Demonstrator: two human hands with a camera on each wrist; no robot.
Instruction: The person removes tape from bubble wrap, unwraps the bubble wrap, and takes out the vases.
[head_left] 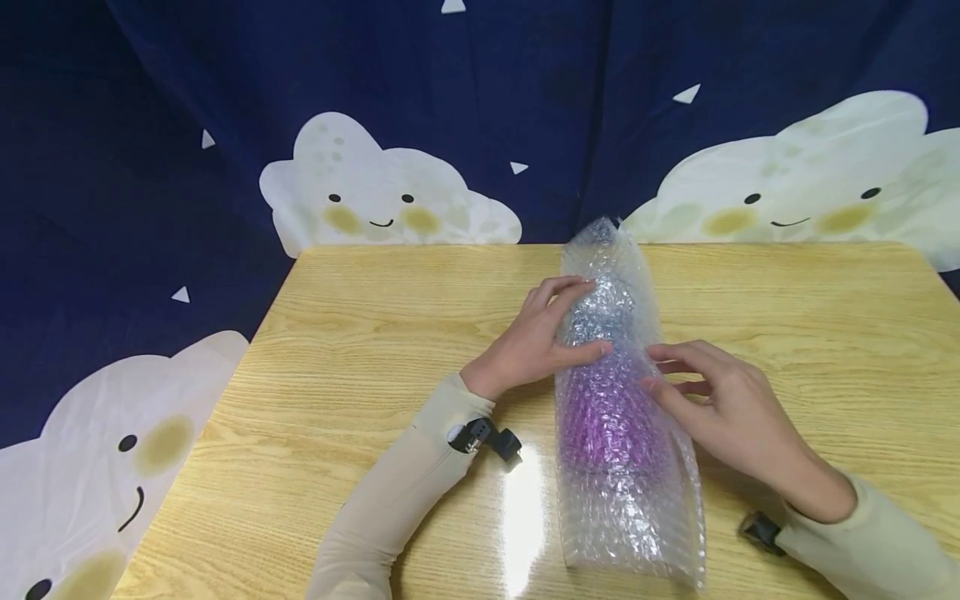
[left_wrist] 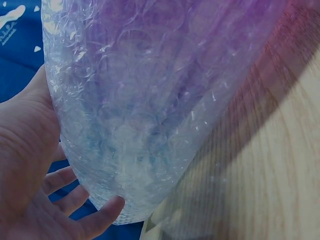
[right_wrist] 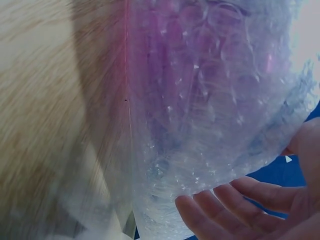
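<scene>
A long sheet of clear bubble wrap [head_left: 630, 521] is folded around an object that shows purple [head_left: 611, 417] lower down and pale blue towards the top; its kind cannot be made out through the wrap. My left hand [head_left: 532, 342] rests on the upper left of the bundle, thumb stretched across it and fingers spread higher up. At the right edge, my right hand [head_left: 723, 400] pinches the wrap between thumb and fingers. In the left wrist view the wrap [left_wrist: 135, 115] hides part of the left hand; the right wrist view shows the right fingers [right_wrist: 225, 200] against the wrap's rim.
The bundle lies on a light wooden table [head_left: 390, 333], its top end reaching the back edge. Behind hangs a dark blue curtain [head_left: 525, 83] with smiling clouds. A small black device [head_left: 483, 439] sits on the left wrist, another [head_left: 761, 532] by the right.
</scene>
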